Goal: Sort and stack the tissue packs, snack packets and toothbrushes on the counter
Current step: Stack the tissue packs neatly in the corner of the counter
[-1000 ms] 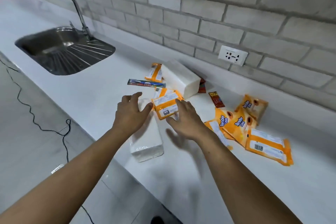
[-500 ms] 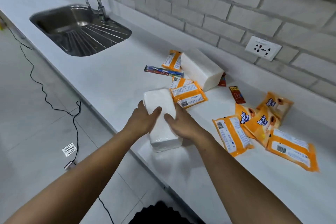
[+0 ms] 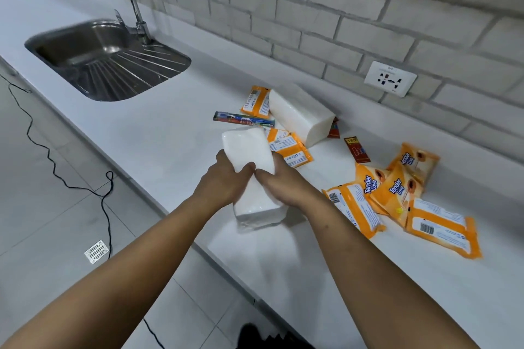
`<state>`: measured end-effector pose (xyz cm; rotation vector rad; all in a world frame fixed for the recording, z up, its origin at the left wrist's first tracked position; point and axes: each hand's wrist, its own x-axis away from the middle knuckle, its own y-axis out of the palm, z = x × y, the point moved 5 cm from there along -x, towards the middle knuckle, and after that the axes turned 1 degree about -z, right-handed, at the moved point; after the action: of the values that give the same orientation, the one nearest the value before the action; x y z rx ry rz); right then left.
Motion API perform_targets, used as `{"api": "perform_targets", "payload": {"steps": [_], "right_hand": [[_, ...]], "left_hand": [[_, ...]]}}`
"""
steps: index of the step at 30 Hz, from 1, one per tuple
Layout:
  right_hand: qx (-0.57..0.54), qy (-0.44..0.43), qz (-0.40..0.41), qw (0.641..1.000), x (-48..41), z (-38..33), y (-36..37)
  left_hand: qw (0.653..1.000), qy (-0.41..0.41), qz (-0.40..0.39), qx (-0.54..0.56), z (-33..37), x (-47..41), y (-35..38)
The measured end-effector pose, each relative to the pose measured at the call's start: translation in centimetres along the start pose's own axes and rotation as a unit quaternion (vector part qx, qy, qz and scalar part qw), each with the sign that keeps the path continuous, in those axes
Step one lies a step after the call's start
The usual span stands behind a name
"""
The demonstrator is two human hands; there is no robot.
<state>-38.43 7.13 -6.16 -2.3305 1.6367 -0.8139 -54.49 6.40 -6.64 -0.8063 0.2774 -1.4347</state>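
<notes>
Stretching white surface (image 3: pixel 158 133) below grey brick wall (image 3: pixel 312 8), steel sink (image 3: pixel 107 59) beyond; left hand (image 3: pixel 224 181), right hand (image 3: pixel 280 184) clamped round white tissue pack (image 3: pixel 249 150), half covered.

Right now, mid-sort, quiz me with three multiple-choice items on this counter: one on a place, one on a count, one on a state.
1. Where does the second white tissue pack lie?
A. In the sink
B. Near the brick wall, below the outlet
C. On the floor

2. How many white tissue packs show?
A. Two
B. Four
C. Six

3. How is the near white tissue pack held?
A. Left hand alone
B. Right hand alone
C. Both hands

Answers: 1 B, it rests beside the wall, left of the wall outlet. 2 A, one held, one by the wall. 3 C, left hand and right hand each have a grip on it.
</notes>
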Motion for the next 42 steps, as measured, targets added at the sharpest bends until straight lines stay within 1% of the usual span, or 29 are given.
{"api": "perform_targets", "payload": {"steps": [3,7,16,19,25,33,38,42], "right_hand": [[-0.004,-0.01,0.028,1.0,0.2,-0.8,-1.7],[-0.023,-0.016,0.08,0.996,1.8,-1.0,-5.2],[-0.072,0.004,0.178,0.981,8.0,2.0,-12.4],[-0.08,0.018,0.225,0.971,11.7,4.3,-15.4],[-0.089,0.038,0.293,0.951,19.9,8.7,-20.4],[-0.105,0.077,0.376,0.917,33.5,15.6,-26.5],[-0.095,0.09,0.418,0.899,40.9,18.6,-29.3],[-0.082,0.112,0.441,0.887,46.5,21.3,-31.1]], "left_hand": [[1.0,0.022,0.0,0.009,1.8,-0.3,-0.4],[0.997,0.068,-0.029,0.032,5.8,0.1,0.3],[0.985,0.152,-0.071,0.03,13.5,3.0,5.9],[0.98,0.177,-0.093,0.024,16.2,5.0,9.4],[0.962,0.241,-0.129,0.027,21.3,10.4,16.4],[0.923,0.32,-0.207,0.052,27.7,21.1,26.8],[0.919,0.319,-0.23,0.018,30.5,27.0,31.8],[0.908,0.327,-0.262,0.009,32.7,31.9,35.6]]}}
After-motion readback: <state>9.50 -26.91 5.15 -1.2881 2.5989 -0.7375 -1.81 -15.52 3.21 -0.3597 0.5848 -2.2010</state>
